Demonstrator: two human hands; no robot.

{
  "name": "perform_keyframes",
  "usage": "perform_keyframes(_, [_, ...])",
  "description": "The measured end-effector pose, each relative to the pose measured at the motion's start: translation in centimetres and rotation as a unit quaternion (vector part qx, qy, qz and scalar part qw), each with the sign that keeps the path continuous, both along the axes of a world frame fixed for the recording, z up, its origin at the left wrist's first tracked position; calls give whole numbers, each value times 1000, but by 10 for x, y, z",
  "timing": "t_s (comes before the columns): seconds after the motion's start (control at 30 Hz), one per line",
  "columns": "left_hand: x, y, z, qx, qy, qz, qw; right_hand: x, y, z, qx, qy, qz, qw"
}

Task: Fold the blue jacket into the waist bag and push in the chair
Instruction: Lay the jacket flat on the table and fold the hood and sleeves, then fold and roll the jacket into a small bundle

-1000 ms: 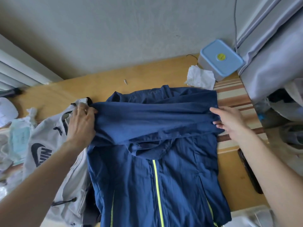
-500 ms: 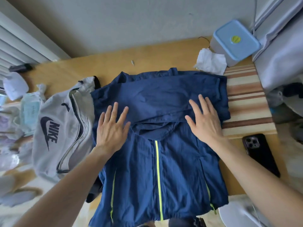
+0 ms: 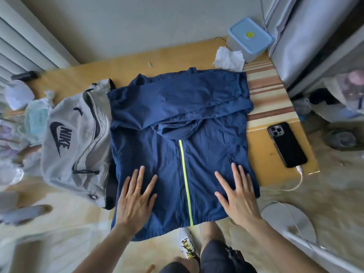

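Jacket: our blue jacket (image 3: pixel 177 146) lies face up across the middle of the frame on the bench (image 3: pixel 78 75), its yellow zip running down the centre and its hem hanging over the near edge.
Upper part: the sleeves and hood are folded down over the chest in a rumpled band, not quite flat.
Left hand: our left hand (image 3: pixel 136 200) lies open, fingers spread, palm flat on the lower left panel, holding nothing.
Right hand: our right hand (image 3: pixel 239 196) is likewise open and flat on the lower right panel, gripping nothing.
Waist bag: the grey waist bag (image 3: pixel 72 146) sits at left, its edge touching the jacket, zip apparently open.
Nearby: a phone (image 3: pixel 286 144) on its cable lies to the right, clear of the jacket.
Step in hand: we judge this to be smoothing before the next fold.
How to do it well: we should press air out with flat palms, keep the side edges parallel to the zip, then fold into a strip no wider than the bag's opening.
Chair: not visible to us here.
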State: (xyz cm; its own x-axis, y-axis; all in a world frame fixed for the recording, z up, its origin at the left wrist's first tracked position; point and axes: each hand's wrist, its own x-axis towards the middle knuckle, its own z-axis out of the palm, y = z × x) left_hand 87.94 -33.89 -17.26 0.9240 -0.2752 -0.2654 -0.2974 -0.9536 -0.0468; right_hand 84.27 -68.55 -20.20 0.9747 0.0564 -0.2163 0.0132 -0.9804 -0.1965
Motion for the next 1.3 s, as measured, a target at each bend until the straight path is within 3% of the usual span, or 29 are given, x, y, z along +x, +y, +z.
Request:
perform_keyframes(0.1, [-49,22,11,-20,-45,65,997,-34,-14,7,44,-28,-157,986])
perform_keyframes(0.2, [-89,35,18,-54,-28,145,987,-56,-21,12,134,-11,-257,957])
perform_keyframes(0.37, [-98,34,19,-240,8,344,908,-50,-24,16,246,35,-313,917])
perform_keyframes(0.5, [-90,43,10,-287,45,356,888,-43,-30,12,329,82,-385,859])
perform_keyframes(0.6, [-96,42,22,-323,51,372,869,-50,-41,11,368,69,-413,830])
perform_keyframes(0.8, [-119,49,76,-414,81,380,823,-72,-71,89,406,37,-408,817])
perform_keyframes(1.0, [-98,48,147,-529,137,407,732,-63,-112,165,458,52,-400,793])
perform_keyframes(1.07, [-73,44,170,-579,150,422,682,-35,-119,181,458,59,-400,791])
perform_keyframes(1.13, [-36,40,185,-633,180,449,605,6,-122,192,466,55,-408,783])
perform_keyframes(1.2, [7,34,195,-652,211,475,552,53,-121,200,508,52,-441,738])
perform_keyframes(1.3, [83,20,197,-669,236,513,483,139,-111,201,591,73,-488,638])
